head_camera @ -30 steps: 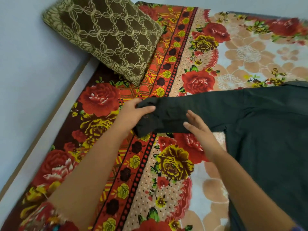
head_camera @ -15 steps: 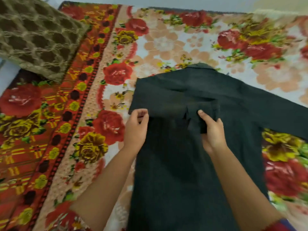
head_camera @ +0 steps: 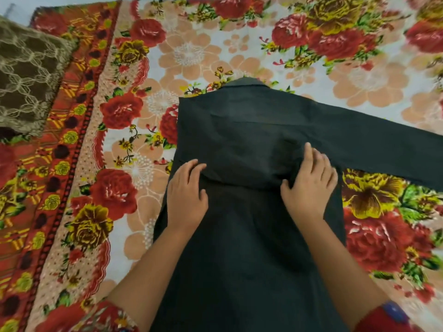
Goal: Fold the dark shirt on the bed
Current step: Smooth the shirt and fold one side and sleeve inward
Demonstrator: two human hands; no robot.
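Head view: the dark shirt (head_camera: 251, 248) lies back-up on the bed (head_camera: 191, 56), left hand (head_camera: 185, 200) pressing flat and right hand (head_camera: 309, 185) pinching the folded-over sleeve (head_camera: 239, 152), apparently to flatten the fold.

Bedsheet pretty much everywhere: pale cloth printed with big red roses, yellow roses and peach blossoms (head_camera: 215, 51), spread flat over the bed (head_camera: 311, 75) and filling nearly the whole view. Along the 9 o'clock side, a red-orange border band with a row of dark dots and small yellow roses (head_camera: 79, 130), running from 11 down to 7 o'clock. On that band at 10 o'clock, a brown pillow with a cream hexagon lattice (head_camera: 28, 77), cut off by the edge. Tiny sliver of pale grey-blue surface (head_camera: 12, 8) in the 11 o'clock corner, can't tell wall or floor. Soft, even light all over.
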